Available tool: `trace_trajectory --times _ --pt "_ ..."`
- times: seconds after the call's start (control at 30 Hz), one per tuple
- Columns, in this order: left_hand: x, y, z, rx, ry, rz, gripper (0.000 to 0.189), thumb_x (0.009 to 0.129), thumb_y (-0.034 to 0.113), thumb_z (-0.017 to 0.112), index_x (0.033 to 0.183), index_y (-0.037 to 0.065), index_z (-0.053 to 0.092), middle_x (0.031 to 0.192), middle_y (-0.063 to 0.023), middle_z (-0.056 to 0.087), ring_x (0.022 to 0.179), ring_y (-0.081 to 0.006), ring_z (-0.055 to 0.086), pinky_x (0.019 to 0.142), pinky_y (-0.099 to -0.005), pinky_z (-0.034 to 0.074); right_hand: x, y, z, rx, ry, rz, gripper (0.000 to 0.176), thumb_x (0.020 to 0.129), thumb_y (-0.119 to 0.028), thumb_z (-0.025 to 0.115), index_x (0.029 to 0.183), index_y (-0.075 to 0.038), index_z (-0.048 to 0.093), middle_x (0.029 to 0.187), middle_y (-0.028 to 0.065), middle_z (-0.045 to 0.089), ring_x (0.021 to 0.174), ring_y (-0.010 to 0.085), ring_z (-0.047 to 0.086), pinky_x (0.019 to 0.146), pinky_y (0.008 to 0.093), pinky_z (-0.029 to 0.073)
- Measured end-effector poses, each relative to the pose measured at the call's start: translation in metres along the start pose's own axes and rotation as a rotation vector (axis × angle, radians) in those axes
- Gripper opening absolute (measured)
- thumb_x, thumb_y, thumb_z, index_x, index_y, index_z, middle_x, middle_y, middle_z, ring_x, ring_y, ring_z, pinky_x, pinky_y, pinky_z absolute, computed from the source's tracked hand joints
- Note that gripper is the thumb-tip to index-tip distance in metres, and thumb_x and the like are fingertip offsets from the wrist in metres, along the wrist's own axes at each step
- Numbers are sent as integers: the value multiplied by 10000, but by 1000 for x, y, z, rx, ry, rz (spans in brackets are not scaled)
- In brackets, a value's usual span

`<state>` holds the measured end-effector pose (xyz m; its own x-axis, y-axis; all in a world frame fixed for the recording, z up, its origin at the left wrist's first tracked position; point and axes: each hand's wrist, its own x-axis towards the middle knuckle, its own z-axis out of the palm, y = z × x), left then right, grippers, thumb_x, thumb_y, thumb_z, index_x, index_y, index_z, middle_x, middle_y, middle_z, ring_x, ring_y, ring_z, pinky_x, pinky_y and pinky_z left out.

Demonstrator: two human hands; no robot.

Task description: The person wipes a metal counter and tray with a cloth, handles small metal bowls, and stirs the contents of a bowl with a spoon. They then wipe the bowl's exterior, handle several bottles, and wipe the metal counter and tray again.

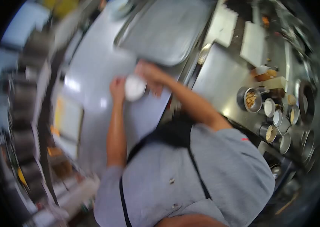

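A round white thing point(135, 87), which could be a bowl or a tub, is between my hands over the steel worktop point(92, 72). My left hand point(118, 87) is closed at its left side, with the fingers against its edge. My right hand point(150, 75) is at its upper right, partly overlapping it in this view. Motion smears the fingers of that hand, and I cannot tell whether it grips the rim. Just beyond both hands lies a large metal tray point(163, 30).
A white board with a yellow edge point(68, 117) lies on the left. Several metal pots stand at the right, including one with light brown pieces point(251, 99). White boards point(253, 43) lie at the upper right. A pale bowl point(119, 9) stands at the far edge.
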<state>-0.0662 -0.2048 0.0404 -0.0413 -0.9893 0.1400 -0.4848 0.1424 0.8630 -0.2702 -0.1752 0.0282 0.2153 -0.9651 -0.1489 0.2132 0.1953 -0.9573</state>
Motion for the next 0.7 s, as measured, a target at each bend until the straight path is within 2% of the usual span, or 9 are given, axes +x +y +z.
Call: trace_trajectory --times 0.03,0.07,0.13,0.3,0.37,0.4,0.47,0.53,0.7 --pt "-5 -9 1 87 74 37 223 844 187 683 749 -6 625 669 -108 628 630 -151 553 599 -327 453 -19 -8 4 -286 110 67 326 954 -333 492 1102 -47 542 853 197 658 701 297 642 652 521 528" --pt "-18 2 6 -1 234 91 257 841 187 694 727 -16 586 647 -98 603 595 -161 517 585 -325 434 -23 -37 18 -134 177 665 345 957 -327 461 1089 -10 495 713 277 616 592 415 635 586 578 501" --pt "-40 29 18 -60 455 -89 230 873 174 664 753 4 567 608 -34 544 578 -145 481 568 -311 416 -55 -2 49 -617 537 -228 297 911 -219 516 1111 -16 432 926 300 621 866 468 616 766 525 480" --pt "-84 40 6 -302 468 -320 218 929 218 604 828 30 558 641 -13 541 582 -120 485 564 -293 416 -50 -10 34 -516 523 -140 334 879 -235 573 1120 -21 487 1009 273 622 961 437 605 817 480 472" --pt "-95 51 -22 -321 1 -705 284 938 276 573 881 0 601 658 -53 541 621 -136 494 580 -310 418 -26 -15 8 -678 190 -309 299 911 -256 561 1133 -61 512 952 226 639 860 356 643 764 406 494" --pt "-82 39 -25 -311 -11 -711 284 938 276 573 881 0 601 658 -53 541 621 -136 494 580 -310 418 -15 -23 0 -669 201 -299 299 911 -256 561 1133 -61 512 952 226 639 860 356 643 764 406 494" --pt "-45 1 -24 40 47 -271 350 941 321 562 963 -20 639 694 -44 583 644 -118 515 602 -286 431 3 -33 -4 -661 -147 -292 286 930 -275 554 1128 -71 532 937 208 639 851 297 644 758 378 495" --pt "-15 17 -26 30 -194 -87 323 953 307 566 998 -2 653 776 -31 633 693 -65 543 619 -217 438 14 -32 1 -662 -173 -285 302 943 -296 539 1130 -58 540 958 173 641 881 264 624 781 370 490" --pt "-6 22 -19 -47 -277 -46 260 923 238 616 951 -13 682 797 -31 645 714 -81 564 636 -228 450 -5 -26 2 -433 -39 -136 293 950 -297 540 1133 -69 517 895 202 635 801 252 637 735 373 498"
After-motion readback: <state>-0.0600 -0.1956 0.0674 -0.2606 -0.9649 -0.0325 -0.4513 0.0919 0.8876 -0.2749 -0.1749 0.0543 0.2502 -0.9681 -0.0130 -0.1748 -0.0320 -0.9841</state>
